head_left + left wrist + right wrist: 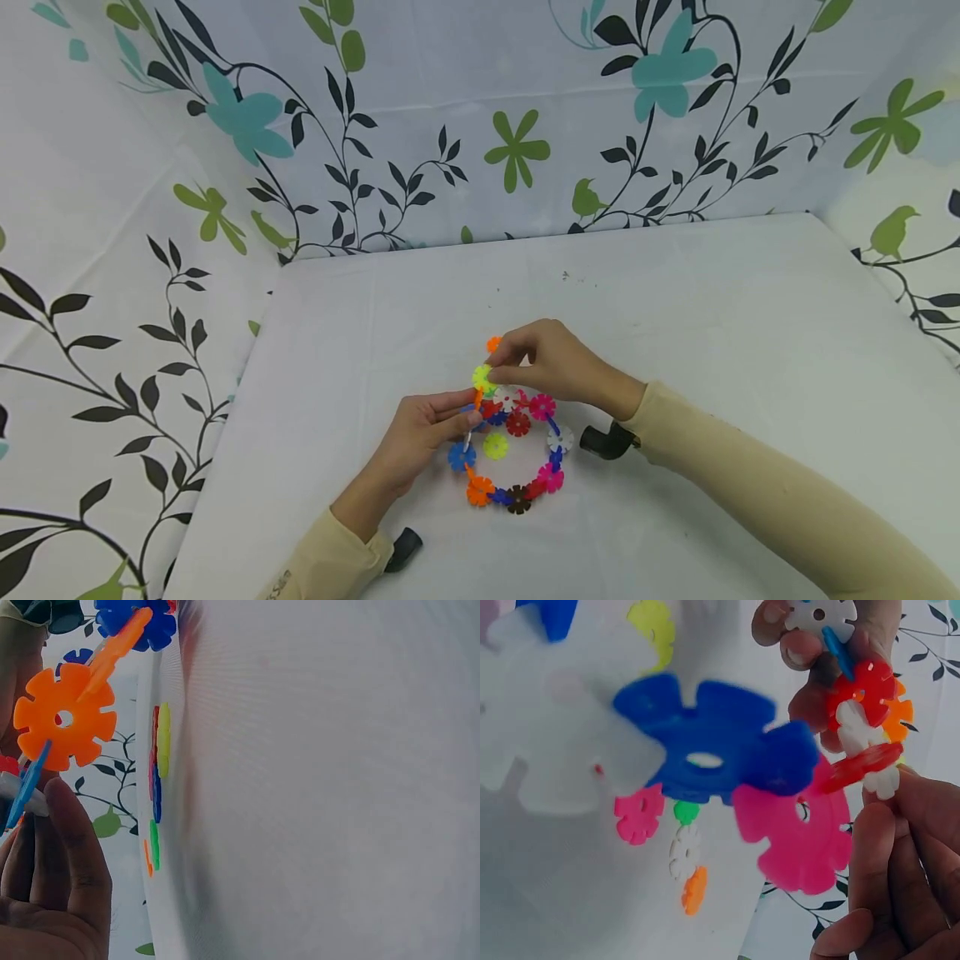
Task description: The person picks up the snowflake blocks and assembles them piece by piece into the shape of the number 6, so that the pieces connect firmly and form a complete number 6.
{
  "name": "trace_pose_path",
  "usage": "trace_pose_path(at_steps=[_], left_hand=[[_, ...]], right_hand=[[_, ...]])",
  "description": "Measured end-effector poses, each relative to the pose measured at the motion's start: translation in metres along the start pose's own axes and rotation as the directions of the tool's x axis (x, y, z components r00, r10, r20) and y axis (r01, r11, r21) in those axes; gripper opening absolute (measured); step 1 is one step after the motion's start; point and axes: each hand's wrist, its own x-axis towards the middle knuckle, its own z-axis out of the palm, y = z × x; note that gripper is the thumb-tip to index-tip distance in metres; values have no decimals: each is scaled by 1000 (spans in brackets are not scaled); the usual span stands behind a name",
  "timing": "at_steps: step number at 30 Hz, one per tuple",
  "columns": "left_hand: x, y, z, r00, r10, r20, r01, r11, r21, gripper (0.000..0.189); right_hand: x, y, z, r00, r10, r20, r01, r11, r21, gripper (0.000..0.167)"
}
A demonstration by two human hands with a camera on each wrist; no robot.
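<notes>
The thumb and fingertips of my right hand (551, 358) pinch a yellow-green flower disc (483, 379) at the upper left of a ring of linked discs (537, 488). My left hand (420, 433) grasps the ring just below that spot, thumb and fingers closing on pieces at its left side; the left wrist view shows a white piece (34, 801) at those fingertips, with an orange disc (64, 716) above it. The exact join between my two hands is too crowded to make out.

The ring curves toward me in front of both hands: a blue disc (462, 456) on its left, a brown disc (518, 499) at its near edge, a white disc (560, 438) on its right. Within its outline, seen from above, are a red disc (518, 423) and a yellow disc (496, 446). Just beyond my right fingertips is another orange one.

My cream sleeves (750, 483) end at the wrists, near black curved pieces (607, 442). Under everything spreads a white-covered table (675, 317), and behind it hangs a leaf-patterned cloth (450, 100).
</notes>
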Motion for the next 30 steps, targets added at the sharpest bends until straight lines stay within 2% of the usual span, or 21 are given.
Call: trace_pose_path(at_steps=[21,25,30], left_hand=[[-2,0,-1,998,69,8,-69,997,31,41],[-2,1,-2,999,52,5,-52,997,51,42],[-4,4,-7,999,-11,33,9,999,40,51]], right_hand=[[5,-3,1,997,-42,64,42,999,3,10],[4,-2,3,997,-33,64,32,999,25,10],[5,4,7,997,-2,78,-5,996,89,16]])
